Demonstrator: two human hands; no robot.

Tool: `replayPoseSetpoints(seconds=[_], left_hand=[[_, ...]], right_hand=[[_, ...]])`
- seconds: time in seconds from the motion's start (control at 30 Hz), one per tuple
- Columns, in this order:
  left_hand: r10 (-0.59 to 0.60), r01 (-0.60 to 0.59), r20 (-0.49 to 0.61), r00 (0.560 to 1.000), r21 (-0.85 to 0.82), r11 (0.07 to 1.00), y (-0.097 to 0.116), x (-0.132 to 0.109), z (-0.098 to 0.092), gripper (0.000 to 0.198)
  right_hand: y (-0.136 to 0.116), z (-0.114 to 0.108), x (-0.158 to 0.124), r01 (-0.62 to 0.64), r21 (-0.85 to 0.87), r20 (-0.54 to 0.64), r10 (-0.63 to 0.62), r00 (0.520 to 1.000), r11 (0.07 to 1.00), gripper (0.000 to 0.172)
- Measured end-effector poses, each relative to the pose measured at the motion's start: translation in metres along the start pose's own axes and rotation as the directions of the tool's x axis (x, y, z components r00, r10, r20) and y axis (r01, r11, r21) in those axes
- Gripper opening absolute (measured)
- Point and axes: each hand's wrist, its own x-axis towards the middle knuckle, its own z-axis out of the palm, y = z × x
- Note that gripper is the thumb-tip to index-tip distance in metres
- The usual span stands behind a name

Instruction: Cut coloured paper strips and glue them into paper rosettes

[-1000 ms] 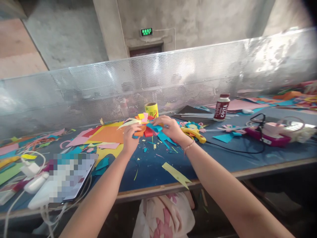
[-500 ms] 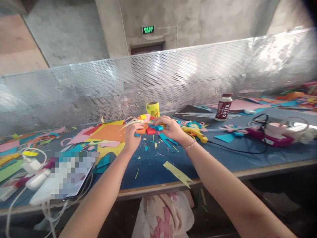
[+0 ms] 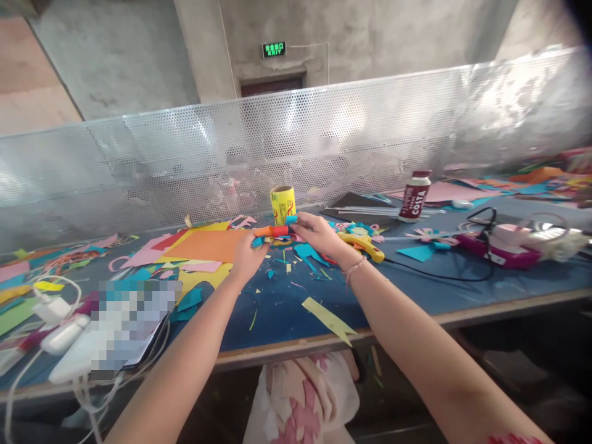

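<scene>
Between my two hands, just above the blue table, is a craft piece of curled paper strips (image 3: 280,230) in orange, red and blue. My left hand (image 3: 250,254) grips its orange and blue end, with fingers curled round it. At the other end, my right hand (image 3: 317,235) pinches the piece near its red and blue curls; the fingertips are partly hidden. Right behind the piece stands a yellow roll of tape (image 3: 282,205). A yellow glue gun (image 3: 363,245) lies beside my right wrist, its black cord running right.
Coloured paper sheets (image 3: 203,245) and scraps cover the left. A pale yellow strip (image 3: 328,319) overhangs the front edge. A phone (image 3: 134,327) and white cables lie front left. To the right are a brown bottle (image 3: 415,196) and a magenta power strip (image 3: 499,254). A perforated metal screen (image 3: 370,135) rises behind.
The paper piece has been turned, its red part now facing up between my hands. My hands have shifted slightly apart. The camera view has moved a little.
</scene>
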Motion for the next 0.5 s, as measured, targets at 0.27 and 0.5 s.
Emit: replayPoseSetpoints(seconds=[0.27, 0.5], left_hand=[[-0.215, 0.262, 0.188, 0.958, -0.273, 0.926, -0.0002, 0.0008, 0.0042, 0.036], [-0.366, 0.443, 0.250, 0.896, -0.463, 0.768, 0.0079, 0.0012, 0.0069, 0.039]], right_hand=[[0.0051, -0.0065, 0.0039, -0.277, 0.220, 0.070, 0.268, 0.961, 0.935, 0.038], [0.0016, -0.0084, 0.0024, -0.487, 0.510, 0.198, 0.455, 0.868, 0.709, 0.028]])
